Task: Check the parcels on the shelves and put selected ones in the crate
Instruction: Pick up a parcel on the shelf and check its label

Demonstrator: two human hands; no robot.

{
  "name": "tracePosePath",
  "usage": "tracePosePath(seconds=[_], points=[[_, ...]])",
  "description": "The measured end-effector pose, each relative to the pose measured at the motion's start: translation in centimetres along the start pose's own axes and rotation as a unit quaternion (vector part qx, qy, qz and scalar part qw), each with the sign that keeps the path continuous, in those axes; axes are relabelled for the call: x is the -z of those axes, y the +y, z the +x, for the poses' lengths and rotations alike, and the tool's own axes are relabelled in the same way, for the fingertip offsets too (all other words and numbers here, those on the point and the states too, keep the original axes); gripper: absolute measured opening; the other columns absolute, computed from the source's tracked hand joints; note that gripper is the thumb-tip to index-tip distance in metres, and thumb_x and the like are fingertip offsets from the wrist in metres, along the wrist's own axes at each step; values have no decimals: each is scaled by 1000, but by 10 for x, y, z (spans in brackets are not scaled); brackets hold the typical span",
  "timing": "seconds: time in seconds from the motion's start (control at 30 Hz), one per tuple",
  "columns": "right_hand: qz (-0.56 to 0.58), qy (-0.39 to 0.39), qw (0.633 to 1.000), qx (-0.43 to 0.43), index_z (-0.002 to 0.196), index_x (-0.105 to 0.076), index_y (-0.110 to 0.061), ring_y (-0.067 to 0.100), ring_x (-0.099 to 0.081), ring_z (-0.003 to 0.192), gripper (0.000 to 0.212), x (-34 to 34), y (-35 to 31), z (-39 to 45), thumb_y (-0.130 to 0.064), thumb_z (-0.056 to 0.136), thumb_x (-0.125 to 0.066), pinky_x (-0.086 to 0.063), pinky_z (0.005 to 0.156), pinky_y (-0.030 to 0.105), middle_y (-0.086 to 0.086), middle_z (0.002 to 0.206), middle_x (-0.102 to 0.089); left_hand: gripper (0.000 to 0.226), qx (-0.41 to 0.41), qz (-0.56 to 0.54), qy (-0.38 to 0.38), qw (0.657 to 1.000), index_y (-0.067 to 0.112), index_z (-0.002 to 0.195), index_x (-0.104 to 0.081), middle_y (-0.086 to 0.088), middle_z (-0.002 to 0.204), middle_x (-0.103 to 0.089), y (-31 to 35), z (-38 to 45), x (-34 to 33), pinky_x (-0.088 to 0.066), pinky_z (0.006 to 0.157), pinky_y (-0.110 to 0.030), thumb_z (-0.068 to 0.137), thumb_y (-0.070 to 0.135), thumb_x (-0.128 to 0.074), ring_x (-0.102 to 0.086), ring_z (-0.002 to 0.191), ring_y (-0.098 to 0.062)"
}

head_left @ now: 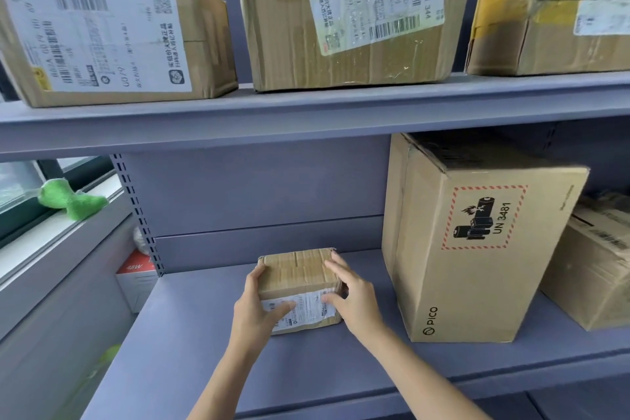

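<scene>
Because the parcels must be checked before any is chosen, they are stored with their printed labels turned outward along the grey-blue metal shelving, which fills most of the frame. On the upper board three large brown cardboard boxes are ranged: one with a wide white label at the upper left, one with a tilted greenish label at the top centre, and one patched with yellow tape at the upper right. At the right of the lower board a tall tan carton marked with a red-bordered battery warning is stood, and a further brown box is partly hidden behind it. The small brown cardboard parcel is set at the lower centre of the frame, on the lower board, apart from the tall carton. It is gripped from both sides, seemingly so that its white label can be read: the left hand is wrapped round its left edge, thumb on the label, and the right hand is curled over its right end. A green plush toy is left on the window ledge at the left. No crate is shown. A straight pull toward the viewer appears unobstructed.
</scene>
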State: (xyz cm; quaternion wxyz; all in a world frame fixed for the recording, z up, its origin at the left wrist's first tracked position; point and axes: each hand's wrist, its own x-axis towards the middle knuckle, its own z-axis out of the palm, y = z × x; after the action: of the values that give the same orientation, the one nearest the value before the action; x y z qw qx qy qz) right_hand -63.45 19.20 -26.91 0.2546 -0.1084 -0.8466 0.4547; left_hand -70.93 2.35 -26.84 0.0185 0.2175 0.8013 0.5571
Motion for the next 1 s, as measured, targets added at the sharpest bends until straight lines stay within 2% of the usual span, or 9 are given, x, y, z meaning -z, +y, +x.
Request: tracePosePath(seconds=[0.1,0.23,0.37,0.47,0.57,0.67,0.8,0.87,1.0], points=[[-23,-14,1000,-6,135,-47,-15,1,-33,133,64,3,-8,-2,1,77,-69,-22,98,-2,-20,144,-26,77,-1,2,-9,1000,25,134,-36,5,119,-54,1,1,2,-43,76,-18,71,13,-79,-55,106,-17],[-69,-13,997,8,142,-35,-14,4,-26,139,66,14,-26,-13,-6,83,-65,-22,109,12,-17,148,-21,82,-34,40,-4,999,23,137,-36,3,132,-49,1,-1,11,-45,96,-37,69,16,-81,-50,119,-22],[-72,39,996,18,141,-36,-20,-4,-25,133,63,31,-38,-41,-9,85,-63,-28,110,16,-24,140,-22,81,-79,89,47,992,13,138,-37,-7,149,-31,8,-8,18,-22,112,-38,70,13,-80,-21,141,-22],[-69,69,995,15,137,-43,-21,-6,-30,130,57,48,-42,-66,-10,85,-64,-30,110,18,-24,139,-27,73,-149,93,65,982,10,136,-40,-10,151,-25,26,-15,11,-15,111,-31,73,10,-77,-11,143,-23],[-76,103,992,-5,132,-48,-22,-7,-34,127,51,70,-43,-88,-10,85,-64,-28,106,9,-26,135,-33,66,-206,72,56,974,7,133,-44,-13,149,-29,52,-17,-6,-10,107,-17,74,6,-74,-13,141,-26],[-98,155,983,-13,125,-56,-18,-2,-42,125,46,99,-41,-106,-7,82,-67,-34,105,12,-19,132,-45,61,-232,55,47,970,4,127,-50,-16,138,-43,79,-20,-29,-19,107,-34,72,20,-70,-27,133,-29],[-70,268,959,-54,119,-60,-15,7,-53,110,41,143,-36,-121,-4,80,-68,-38,83,-2,-17,118,-52,59,-258,25,-2,966,9,129,-48,-9,130,-46,111,-30,-56,-25,99,-28,74,26,-64,-32,120,-17],[-56,305,948,-72,121,-58,-17,11,-54,107,42,166,-33,-122,-8,81,-68,-39,81,5,-10,118,-54,61,-292,25,-18,956,13,130,-46,-2,131,-44,127,-32,-67,-25,99,-26,75,28,-65,-31,119,-11],[1,349,933,-84,127,-51,-19,13,-50,108,51,206,-29,-109,-13,80,-70,-42,90,25,1,128,-52,62,-337,26,-24,941,18,134,-40,10,127,-34,167,-32,-84,-22,99,-21,79,27,-67,-24,118,1]])
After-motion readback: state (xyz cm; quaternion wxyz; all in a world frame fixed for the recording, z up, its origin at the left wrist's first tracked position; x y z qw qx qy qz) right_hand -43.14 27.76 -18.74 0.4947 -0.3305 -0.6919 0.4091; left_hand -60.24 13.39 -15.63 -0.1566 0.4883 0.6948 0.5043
